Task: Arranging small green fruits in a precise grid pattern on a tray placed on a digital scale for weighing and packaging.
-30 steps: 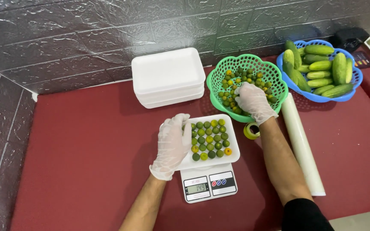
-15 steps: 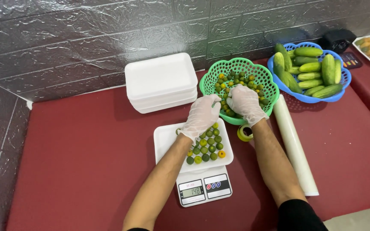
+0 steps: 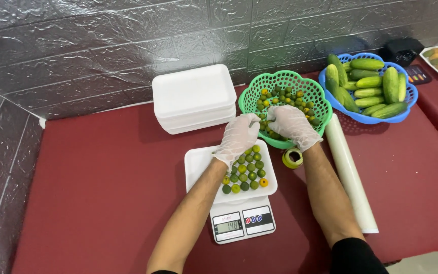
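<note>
Both hands wear thin clear gloves and meet at the near rim of a green lattice basket (image 3: 316, 95) of small green and yellow citrus fruits (image 3: 290, 99). My right hand (image 3: 294, 125) reaches into the basket with fingers curled over the fruits. My left hand (image 3: 238, 135) is beside it, fingers bent, above the far edge of a white foam tray (image 3: 196, 166). That tray holds rows of the same small fruits (image 3: 245, 172) and rests on a white digital kitchen scale (image 3: 243, 224). Whether either hand grips fruit is hidden.
A stack of white foam trays (image 3: 193, 96) stands behind the scale. A blue basket of cucumbers (image 3: 371, 86) is at the right. A roll of clear film (image 3: 350, 172) lies beside my right forearm, with a small yellow-green tape roll (image 3: 292, 158) near it. The grey wall is behind.
My left hand has moved from the left side of the tray on the scale up to the green basket, next to my right hand. The camera has shifted slightly.
</note>
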